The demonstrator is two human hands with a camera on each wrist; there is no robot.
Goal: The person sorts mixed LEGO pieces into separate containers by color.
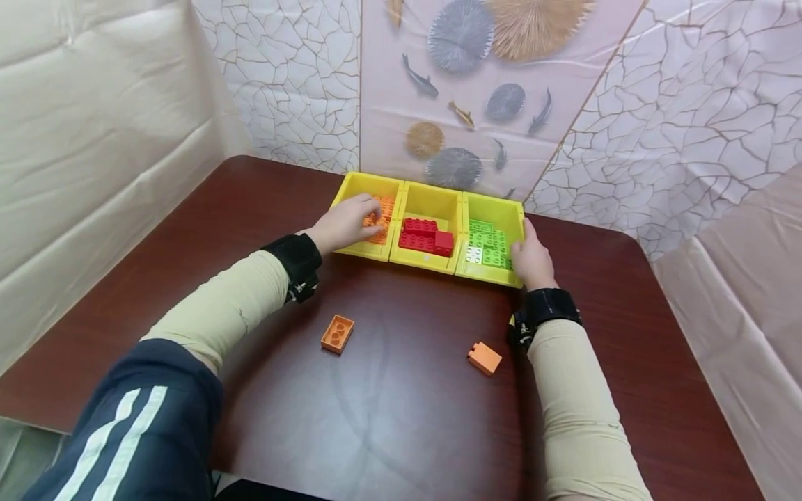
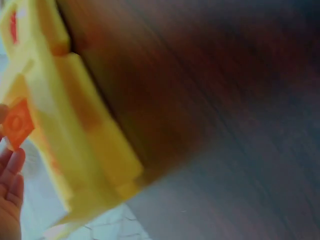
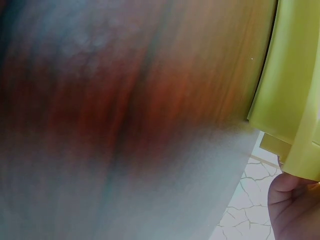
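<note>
My left hand [image 1: 348, 221] is over the left compartment of a yellow three-part tray [image 1: 397, 240]. In the left wrist view its thumb and fingers pinch an orange toy brick [image 2: 19, 123]; that view is blurred. More orange bricks [image 1: 386, 206] lie in this compartment, partly hidden by the hand. My right hand [image 1: 532, 259] grips the tray's right end, and in the right wrist view the thumb [image 3: 283, 183] lies against the yellow wall [image 3: 295, 75]. The other fingers are mostly hidden there.
Red bricks [image 1: 418, 235] fill part of the middle compartment, green bricks [image 1: 491, 243] the right one. Two orange bricks lie on the brown table [image 1: 401, 390] in front: one overturned [image 1: 337, 334] at left, another [image 1: 484, 358] at right. Patterned cloth [image 1: 288, 83] hangs behind.
</note>
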